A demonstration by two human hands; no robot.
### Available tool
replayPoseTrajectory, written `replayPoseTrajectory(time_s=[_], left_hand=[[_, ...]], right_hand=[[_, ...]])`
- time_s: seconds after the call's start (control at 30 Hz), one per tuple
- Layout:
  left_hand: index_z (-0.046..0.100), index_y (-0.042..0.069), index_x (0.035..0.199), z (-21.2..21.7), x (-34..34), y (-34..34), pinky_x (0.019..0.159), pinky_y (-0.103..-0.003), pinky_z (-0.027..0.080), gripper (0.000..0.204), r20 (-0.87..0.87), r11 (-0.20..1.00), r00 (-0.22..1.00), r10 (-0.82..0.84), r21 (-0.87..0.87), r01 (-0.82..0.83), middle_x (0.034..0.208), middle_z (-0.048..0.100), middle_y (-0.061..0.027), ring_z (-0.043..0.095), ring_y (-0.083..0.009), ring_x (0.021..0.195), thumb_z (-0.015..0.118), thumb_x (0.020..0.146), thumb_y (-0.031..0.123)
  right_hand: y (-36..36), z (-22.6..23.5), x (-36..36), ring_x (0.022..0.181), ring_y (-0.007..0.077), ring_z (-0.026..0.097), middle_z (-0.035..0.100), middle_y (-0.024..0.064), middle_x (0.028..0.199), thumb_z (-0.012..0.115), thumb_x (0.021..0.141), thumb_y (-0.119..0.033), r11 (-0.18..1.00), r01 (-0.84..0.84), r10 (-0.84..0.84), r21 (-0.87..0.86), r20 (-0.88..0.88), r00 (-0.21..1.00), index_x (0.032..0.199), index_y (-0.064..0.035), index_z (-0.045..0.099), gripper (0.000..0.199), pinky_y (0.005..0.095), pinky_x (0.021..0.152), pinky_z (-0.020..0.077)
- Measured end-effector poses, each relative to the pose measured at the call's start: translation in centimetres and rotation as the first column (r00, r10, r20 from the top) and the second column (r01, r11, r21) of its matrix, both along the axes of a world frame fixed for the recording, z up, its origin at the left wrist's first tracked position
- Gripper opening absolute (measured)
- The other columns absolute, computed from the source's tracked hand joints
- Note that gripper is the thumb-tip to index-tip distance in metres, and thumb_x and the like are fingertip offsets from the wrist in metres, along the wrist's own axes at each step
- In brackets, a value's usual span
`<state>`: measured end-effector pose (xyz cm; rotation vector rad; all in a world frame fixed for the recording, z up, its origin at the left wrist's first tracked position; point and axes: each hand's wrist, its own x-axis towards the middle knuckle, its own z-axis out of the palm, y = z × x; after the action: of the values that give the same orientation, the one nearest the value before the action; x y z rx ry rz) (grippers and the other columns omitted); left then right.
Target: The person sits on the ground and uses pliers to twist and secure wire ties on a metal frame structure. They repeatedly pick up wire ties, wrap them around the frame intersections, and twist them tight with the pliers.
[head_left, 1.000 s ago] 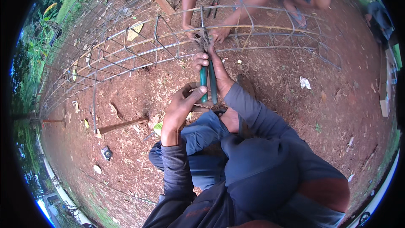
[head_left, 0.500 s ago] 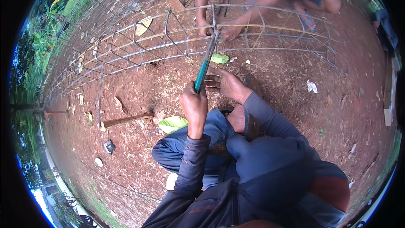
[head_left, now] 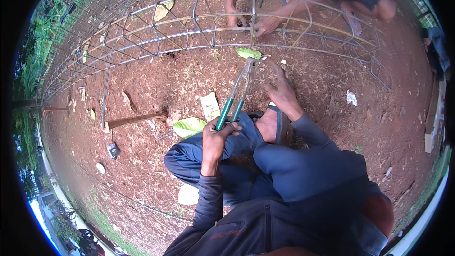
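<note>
My left hand (head_left: 217, 141) is closed round the green handles of a pair of pincers (head_left: 224, 114). The handles are spread a little, and the metal jaws lie over the soil, short of the steel bars and beside a green leaf (head_left: 249, 53). To the right, my right hand (head_left: 285, 94) is empty, its fingers stretched out near the jaws. Across the far side runs a long rebar cage (head_left: 253, 12) of rods and bent stirrups. Another person's two hands (head_left: 267, 24) are at its lower rods, beside an upright stirrup; what their fingers hold is too small to make out.
Left of my knee lie a wooden piece (head_left: 137, 119), a large light-green leaf (head_left: 188, 127) and a pale yellow packet (head_left: 210, 106). Farther left is a small dark box-shaped item (head_left: 113, 150). A crumpled white scrap (head_left: 351, 97) lies on the right. More steel mesh stands far left.
The pincers have come back from the cage toward me, and their handles have spread. My right hand has moved right, away from them. The other person's hands stay at the rods.
</note>
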<state>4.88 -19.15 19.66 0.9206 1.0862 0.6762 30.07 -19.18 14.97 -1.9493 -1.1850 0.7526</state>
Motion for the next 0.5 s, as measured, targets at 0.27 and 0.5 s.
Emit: replayPoseTrajectory(time_s=[0.27,0.5], left_hand=[[0.066,-0.01,0.108,-1.4,-3.5,-2.1,0.074,-0.034,0.062,0.022,0.145,0.973,0.989,-0.001,-0.228,0.034,0.097,0.073,-0.0197,0.074,-0.0246,0.081,0.062,0.1,0.01],[0.065,-0.013,0.117,-0.8,-5.3,-2.1,0.082,-0.035,0.061,0.039,0.208,0.949,0.972,-0.106,-0.271,0.162,0.103,0.074,-0.0243,0.075,-0.0276,0.09,0.058,0.103,0.022]], right_hand=[[1.4,8.2,-1.1,0.11,0.0434,0.064,0.067,0.0274,0.117,0.064,0.09,-0.026,0.92,-0.391,0.386,0.024,0.103,0.917,0.138,-0.0122,0.058,0.051,0.0489,0.091,0.0517],[3.0,4.2,-0.4,0.092,0.0403,0.067,0.07,0.0214,0.094,0.064,0.089,-0.016,0.884,-0.464,0.466,-0.045,0.135,0.874,0.112,-0.0099,0.072,0.025,0.0479,0.08,0.0526]])
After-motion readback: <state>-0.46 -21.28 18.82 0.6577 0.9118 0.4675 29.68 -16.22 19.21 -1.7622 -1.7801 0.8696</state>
